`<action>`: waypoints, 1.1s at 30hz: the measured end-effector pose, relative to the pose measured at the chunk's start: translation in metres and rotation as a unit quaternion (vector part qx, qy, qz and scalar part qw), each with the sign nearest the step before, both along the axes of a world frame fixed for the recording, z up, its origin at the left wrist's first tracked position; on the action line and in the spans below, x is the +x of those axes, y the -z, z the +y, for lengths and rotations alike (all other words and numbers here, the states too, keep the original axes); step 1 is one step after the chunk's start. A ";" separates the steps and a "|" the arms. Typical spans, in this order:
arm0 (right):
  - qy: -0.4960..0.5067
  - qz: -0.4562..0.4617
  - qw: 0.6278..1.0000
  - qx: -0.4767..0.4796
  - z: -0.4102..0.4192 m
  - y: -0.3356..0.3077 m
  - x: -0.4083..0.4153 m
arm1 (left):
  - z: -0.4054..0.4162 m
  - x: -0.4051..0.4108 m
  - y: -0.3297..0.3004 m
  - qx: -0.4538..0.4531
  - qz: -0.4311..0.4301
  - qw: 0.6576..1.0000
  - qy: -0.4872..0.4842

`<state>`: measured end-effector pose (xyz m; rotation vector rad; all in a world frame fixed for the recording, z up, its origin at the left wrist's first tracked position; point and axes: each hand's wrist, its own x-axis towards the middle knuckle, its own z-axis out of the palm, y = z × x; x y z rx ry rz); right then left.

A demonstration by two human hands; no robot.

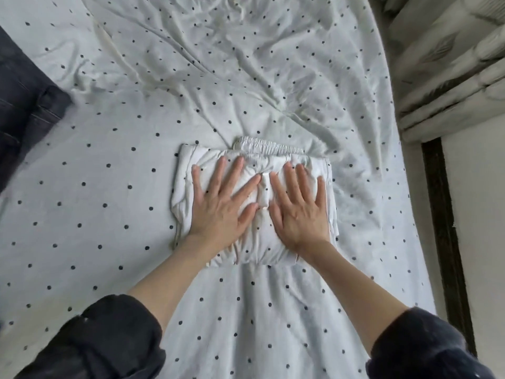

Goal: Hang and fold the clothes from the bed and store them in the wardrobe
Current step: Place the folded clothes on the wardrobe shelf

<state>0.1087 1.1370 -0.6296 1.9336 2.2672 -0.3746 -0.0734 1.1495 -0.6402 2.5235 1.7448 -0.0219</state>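
A white garment with an elastic waistband (262, 248) lies folded into a compact rectangle in the middle of the bed. My left hand (220, 206) presses flat on its left half with fingers spread. My right hand (299, 207) presses flat on its right half, fingers straight. The waistband shows along the far edge of the fold. The bed is covered by a white sheet with dark dots (109, 214).
Dark denim clothing (24, 105) lies at the bed's left edge. Beyond the bed's right edge hang pale patterned curtains (451, 64), with a dark vertical frame (442, 228) and a pale wall below them. The sheet is wrinkled at the far side.
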 end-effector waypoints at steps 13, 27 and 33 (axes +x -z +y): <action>0.004 0.060 0.996 -0.064 0.002 -0.030 0.003 | -0.019 0.013 -0.042 -0.100 -0.102 0.988 -0.064; 0.085 0.168 0.981 -0.047 -0.008 -0.068 0.017 | -0.106 0.004 -0.086 -0.361 -0.588 0.428 -0.584; 0.097 0.193 0.974 -0.071 -0.027 -0.085 0.008 | -0.075 0.000 -0.104 -0.178 -0.649 0.416 -0.612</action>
